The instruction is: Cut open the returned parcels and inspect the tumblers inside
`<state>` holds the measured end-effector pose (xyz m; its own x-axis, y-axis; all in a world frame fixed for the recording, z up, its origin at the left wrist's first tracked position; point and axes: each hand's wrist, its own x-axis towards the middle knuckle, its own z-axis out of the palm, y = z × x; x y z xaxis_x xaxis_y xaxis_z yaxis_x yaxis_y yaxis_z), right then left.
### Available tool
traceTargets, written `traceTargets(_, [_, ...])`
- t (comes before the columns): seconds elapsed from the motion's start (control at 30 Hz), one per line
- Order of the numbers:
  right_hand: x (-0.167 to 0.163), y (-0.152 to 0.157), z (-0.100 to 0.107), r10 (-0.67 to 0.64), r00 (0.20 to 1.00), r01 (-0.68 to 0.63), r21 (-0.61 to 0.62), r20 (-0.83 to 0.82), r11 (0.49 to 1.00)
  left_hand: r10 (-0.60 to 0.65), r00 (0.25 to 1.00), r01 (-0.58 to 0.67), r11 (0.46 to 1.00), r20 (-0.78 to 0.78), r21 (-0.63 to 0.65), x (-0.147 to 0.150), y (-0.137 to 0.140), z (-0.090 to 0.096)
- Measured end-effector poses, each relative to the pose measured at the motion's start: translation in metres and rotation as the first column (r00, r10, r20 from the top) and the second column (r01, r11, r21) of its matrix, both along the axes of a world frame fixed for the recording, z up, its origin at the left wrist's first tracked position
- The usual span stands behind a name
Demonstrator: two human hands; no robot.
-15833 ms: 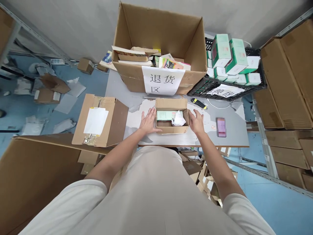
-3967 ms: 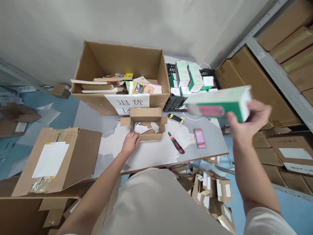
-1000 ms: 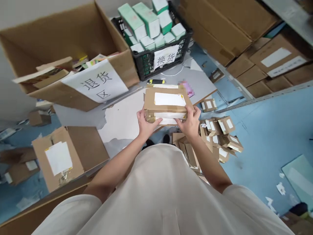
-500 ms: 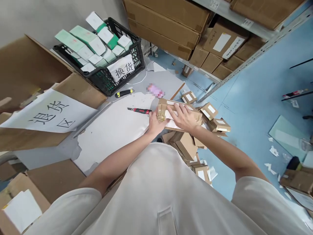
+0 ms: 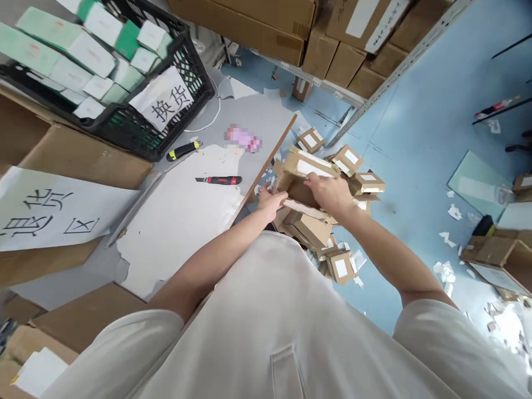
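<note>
A small brown cardboard box (image 5: pixel 305 162) with white labels is held past the table's right edge, its dark inside showing toward me. My left hand (image 5: pixel 271 203) grips its near left corner, thumb on the rim. Fingers bent, my right hand (image 5: pixel 332 195) grasps the box from the right, over the opening; its fingertips are partly hidden. On the table lie a red-and-black utility knife (image 5: pixel 224 180) with its blade out and a yellow-and-black cutter (image 5: pixel 183 151). A blurred pink item (image 5: pixel 244 138) lies farther back.
Several cardboard boxes (image 5: pixel 310 227) are piled below the held one, beside the table (image 5: pixel 178 216). A black crate (image 5: pixel 162 136) of green-and-white boxes stands at the back left. Shelving (image 5: pixel 353 119) with cartons rises behind. Paper scraps (image 5: pixel 455 211) lie on the blue floor.
Both hands have moved the box off the table edge, slightly right. Its taped, labelled side faced up before; now its open inside shows. The view has shifted, and the knife lies fully uncovered.
</note>
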<state>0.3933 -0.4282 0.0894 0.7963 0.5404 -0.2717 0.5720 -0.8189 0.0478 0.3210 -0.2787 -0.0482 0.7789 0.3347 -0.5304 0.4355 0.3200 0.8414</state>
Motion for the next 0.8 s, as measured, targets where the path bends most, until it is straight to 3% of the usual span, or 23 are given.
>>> traceTargets(0.1, [0.023,-0.041,-0.015,-0.229,0.97,0.232,-0.027,0.081,0.972,-0.208,0.973,0.216,0.974,0.101,-0.071,-0.006,-0.015,-0.002])
traceTargets(0.17, [0.034,-0.069,-0.029,-0.309,0.948,0.313,-0.056,0.081,0.948,-0.288,0.954,0.295,0.952,0.082,-0.084,-0.009,-0.026,-0.004])
traceTargets(0.33, [0.033,-0.122,-0.072,-0.429,0.903,0.43,-0.116,0.036,0.895,-0.317,0.944,0.31,0.947,-0.087,-0.087,-0.015,-0.034,-0.01])
traceTargets(0.5, [0.03,-0.151,-0.109,-0.525,0.851,0.524,-0.039,-0.021,0.851,-0.211,0.965,0.209,0.978,-0.154,-0.029,-0.028,0.013,-0.004])
traceTargets(0.6, [0.034,-0.131,-0.122,-0.443,0.894,0.448,0.125,-0.065,0.885,-0.016,0.995,0.016,1.0,-0.098,-0.006,-0.047,0.055,0.006])
traceTargets(0.67, [0.037,-0.096,-0.128,-0.276,0.953,0.299,0.259,-0.121,0.918,0.159,0.986,-0.158,0.987,-0.045,0.036,-0.069,0.082,0.013])
traceTargets(0.73, [0.037,-0.044,-0.132,-0.032,0.983,0.104,0.408,-0.18,0.907,0.356,0.935,-0.354,0.929,0.005,0.104,-0.101,0.105,0.018])
traceTargets(0.8, [0.031,0.021,-0.133,0.213,0.951,-0.06,0.543,-0.223,0.838,0.543,0.837,-0.544,0.82,0.058,0.179,-0.143,0.121,0.022])
